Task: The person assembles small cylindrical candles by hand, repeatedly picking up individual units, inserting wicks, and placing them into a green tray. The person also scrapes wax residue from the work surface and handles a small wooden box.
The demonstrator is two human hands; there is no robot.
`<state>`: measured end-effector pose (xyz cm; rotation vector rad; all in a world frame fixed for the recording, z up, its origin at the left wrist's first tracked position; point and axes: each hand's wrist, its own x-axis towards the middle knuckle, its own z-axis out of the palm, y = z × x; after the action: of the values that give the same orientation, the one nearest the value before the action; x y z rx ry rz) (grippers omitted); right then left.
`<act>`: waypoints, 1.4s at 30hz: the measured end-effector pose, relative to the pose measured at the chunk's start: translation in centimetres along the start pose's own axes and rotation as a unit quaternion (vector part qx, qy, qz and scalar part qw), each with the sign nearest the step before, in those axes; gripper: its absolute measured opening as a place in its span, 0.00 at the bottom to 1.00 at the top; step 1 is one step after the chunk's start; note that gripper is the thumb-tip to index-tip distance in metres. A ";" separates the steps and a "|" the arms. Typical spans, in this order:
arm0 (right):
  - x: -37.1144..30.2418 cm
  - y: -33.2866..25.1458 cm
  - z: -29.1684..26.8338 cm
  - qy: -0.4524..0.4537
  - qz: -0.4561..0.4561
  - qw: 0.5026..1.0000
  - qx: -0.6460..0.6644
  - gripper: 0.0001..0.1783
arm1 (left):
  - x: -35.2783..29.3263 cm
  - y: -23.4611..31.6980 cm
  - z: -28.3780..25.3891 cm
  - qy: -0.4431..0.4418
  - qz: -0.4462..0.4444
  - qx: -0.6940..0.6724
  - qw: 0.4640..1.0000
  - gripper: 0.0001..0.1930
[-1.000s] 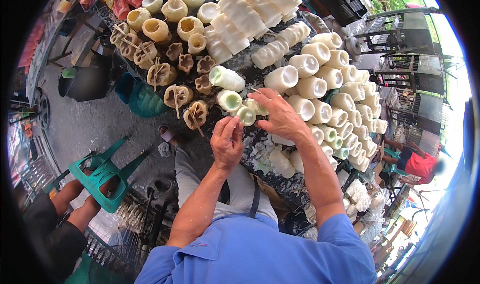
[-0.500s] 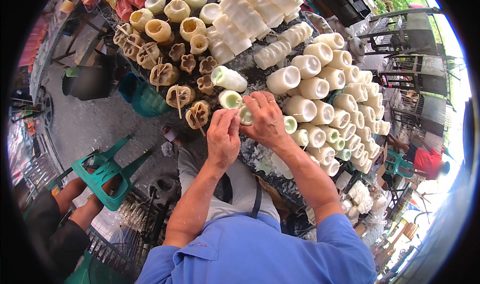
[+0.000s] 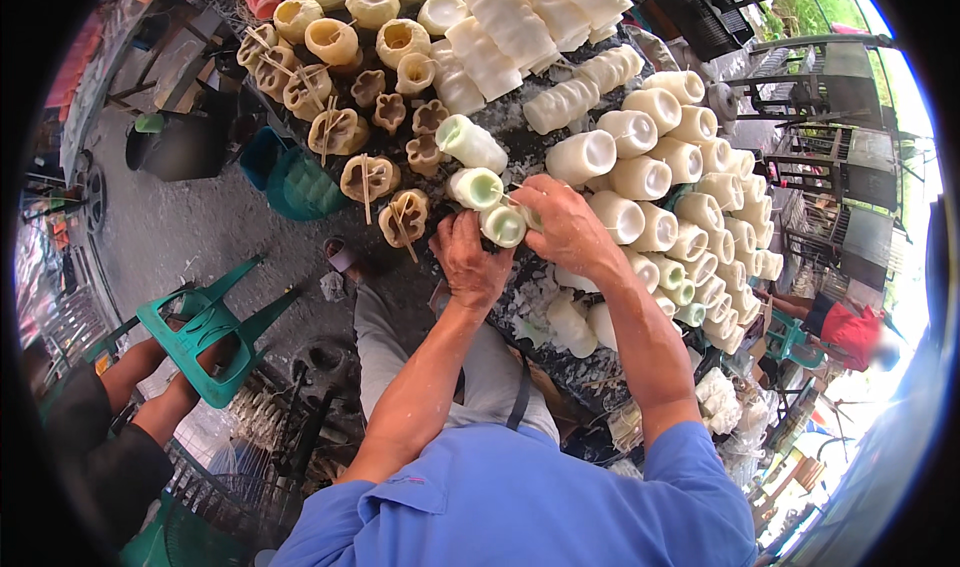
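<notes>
A small pale green candle (image 3: 503, 226) is held between my two hands at the near edge of the work table. My left hand (image 3: 470, 259) has its fingers curled against the candle's near left side. My right hand (image 3: 566, 225) grips it from the right, thumb and fingers bent near its top; a thin wick shows there. Just beyond stands another pale green candle (image 3: 476, 188), its hollow top facing me. Farther off lies a longer pale green candle (image 3: 470, 145). The undersides of my fingers are hidden.
Many cream cylindrical candles (image 3: 640, 178) crowd the table's right side. Brown flower-shaped wax pieces (image 3: 403, 218), some with sticks across, line its left. Wavy cream wax slabs (image 3: 510, 22) lie at the back. A green plastic stool (image 3: 205, 342) and another person's legs (image 3: 165, 407) are on the left.
My left hand has shifted from the candle's upper left to lower down its near side. My right hand has moved slightly right, uncovering more of its top. The whole view has shifted a little.
</notes>
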<state>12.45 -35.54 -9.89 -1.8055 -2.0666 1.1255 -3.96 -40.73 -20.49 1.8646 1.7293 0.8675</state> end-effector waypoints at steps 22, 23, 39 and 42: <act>-2.8 -0.5 1.5 0.059 0.077 0.987 0.131 0.30 | 0.0 -2.7 -4.3 -0.131 0.043 -0.209 0.968 0.30; -2.4 -0.3 1.3 0.060 0.092 0.984 0.141 0.31 | 0.2 -2.9 -4.1 -0.131 0.047 -0.208 0.968 0.31; -0.4 -2.5 4.3 0.181 0.117 0.976 0.030 0.31 | -0.3 -3.0 -3.8 -0.101 0.110 -0.158 0.976 0.37; -0.9 -2.8 4.0 0.195 0.089 0.971 0.102 0.30 | 0.2 -3.3 -4.4 -0.077 0.185 -0.097 0.975 0.39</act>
<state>8.12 -37.95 -10.64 -1.9493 -1.5383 0.8938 -9.46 -40.52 -19.68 2.0905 1.1781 0.9595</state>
